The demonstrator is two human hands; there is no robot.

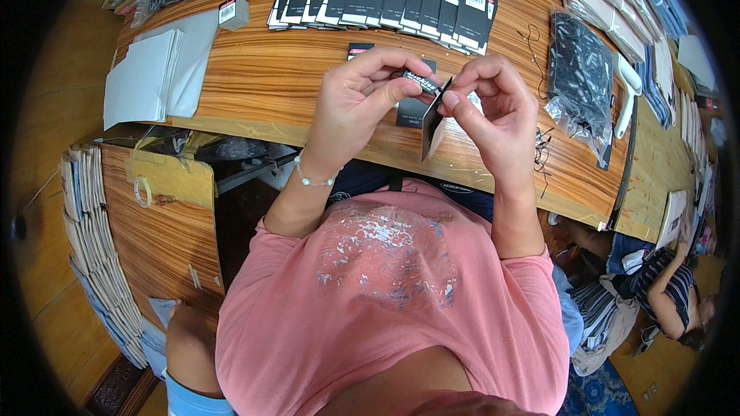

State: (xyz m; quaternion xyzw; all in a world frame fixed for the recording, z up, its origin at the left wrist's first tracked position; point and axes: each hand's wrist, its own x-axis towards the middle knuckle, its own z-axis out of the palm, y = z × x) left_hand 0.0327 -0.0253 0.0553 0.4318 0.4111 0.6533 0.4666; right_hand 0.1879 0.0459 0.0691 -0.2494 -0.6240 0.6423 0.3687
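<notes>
The left arm (301,199) and right arm (518,212) bend and point to the far side. The left hand (361,86) and right hand (499,108) are near each other, both curled in and pinching.

Black tab (418,81) in left hand (364,91), dark card (430,129) in right hand (498,108)

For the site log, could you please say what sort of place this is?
Likely a garment-finishing workshop: a row of black tags, stacked folded cloth and a bag of small black pieces.
</notes>
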